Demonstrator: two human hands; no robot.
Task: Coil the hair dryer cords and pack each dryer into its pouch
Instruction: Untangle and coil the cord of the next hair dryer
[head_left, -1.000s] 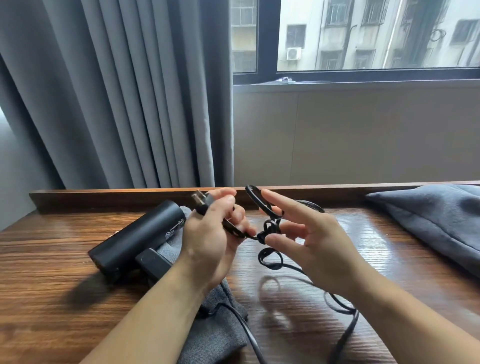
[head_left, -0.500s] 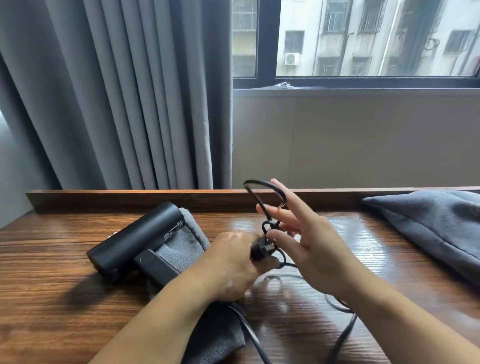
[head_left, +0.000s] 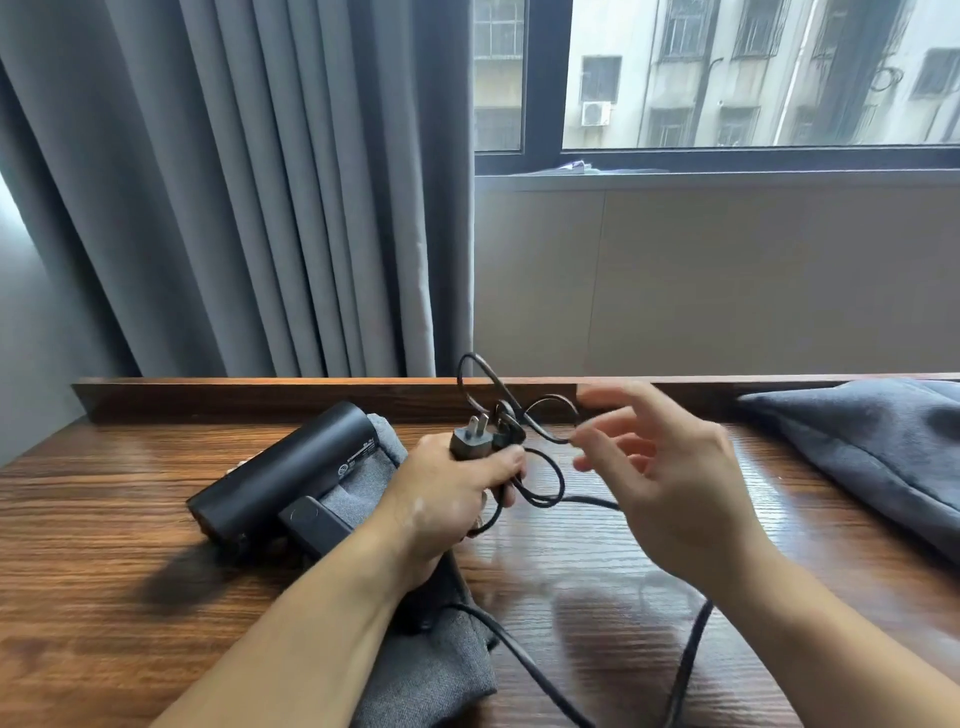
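Grey curtains (head_left: 234, 182) hang at the left of a window (head_left: 727, 78) that faces apartment blocks, behind a dark wooden worktop (head_left: 78, 519) with a raised back edge. Toward the worktop's left side a black hair dryer (head_left: 280, 473) lies on its side, its barrel angled toward the back edge and its folded handle pointing to the front. It rests on a grey pouch (head_left: 431, 670) that spreads out beneath it and reaches the front edge.

At the middle of the worktop the person's left hand (head_left: 447, 499) is held just above the surface, its fingers (head_left: 504, 460) clenched around the plug (head_left: 470, 441), prongs up, together with several small loops of the black cord (head_left: 545, 467). The loops fan out above and to the right of the fist. More cord trails over the surface and off the front edge.

The right hand (head_left: 675, 483), blurred, is raised just beside the loops with its fingers (head_left: 613, 400) released and spread, grasping nothing; one fingertip sits at the rim of a loop. A second grey pouch (head_left: 872, 452) lies at the worktop's right edge, near the back corner.
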